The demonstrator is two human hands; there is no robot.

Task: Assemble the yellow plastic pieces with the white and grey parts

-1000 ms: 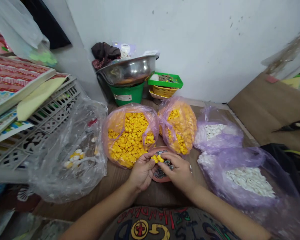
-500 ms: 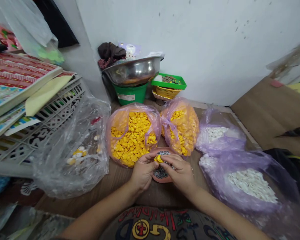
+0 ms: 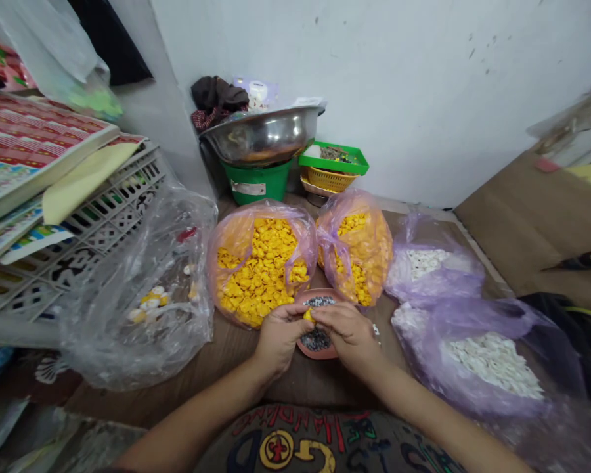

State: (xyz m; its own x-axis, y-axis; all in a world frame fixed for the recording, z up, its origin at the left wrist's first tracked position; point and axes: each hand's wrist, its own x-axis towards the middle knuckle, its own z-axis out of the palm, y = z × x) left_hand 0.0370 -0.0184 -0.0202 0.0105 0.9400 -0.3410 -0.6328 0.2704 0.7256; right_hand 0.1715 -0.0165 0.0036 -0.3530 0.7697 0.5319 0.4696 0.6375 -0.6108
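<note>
A small yellow plastic piece (image 3: 308, 315) is pinched between the fingertips of my left hand (image 3: 280, 335) and my right hand (image 3: 349, 332). Both hands meet over a pinkish shallow dish (image 3: 320, 355) that holds many tiny grey and dark bits (image 3: 316, 339). My fingers cover much of the yellow piece, so its exact shape is hidden. Just beyond the dish stand two open purple plastic bags full of similar yellow pieces (image 3: 259, 272), the second bag (image 3: 377, 253) on the right.
Purple bags with white pieces (image 3: 495, 361) lie to the right. On the left is a clear plastic bag (image 3: 142, 348) with a few white and yellow pieces, beside a grey crate (image 3: 79, 276). A metal basin (image 3: 270, 135) on a green tub (image 3: 256, 184) and a green tray (image 3: 335, 157) stand by the wall.
My right fingers have closed further over the yellow piece, so less of it shows. My left hand has hardly moved. The view has shifted slightly.
</note>
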